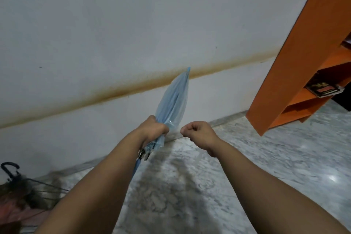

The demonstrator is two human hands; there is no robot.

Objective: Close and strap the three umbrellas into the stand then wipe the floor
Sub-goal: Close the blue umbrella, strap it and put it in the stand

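Observation:
My left hand [154,129] grips a closed light-blue translucent umbrella [173,100] around the lower part of its folded canopy. Its tip points up and away at the white wall, and its blue shaft runs down under my left forearm. My right hand [198,132] hovers just right of the canopy with fingers curled and thumb against forefinger; no strap or fabric is visible between them. A second umbrella [20,201], reddish with dark ribs and a black hooked handle, lies open on the floor at the bottom left. No stand is in view.
The grey marble floor [266,167] has a darker patch below my hands that looks wet. An orange shelf unit [296,74] stands at the right with a flat item on one shelf. The white wall [114,34] carries a brown stain line.

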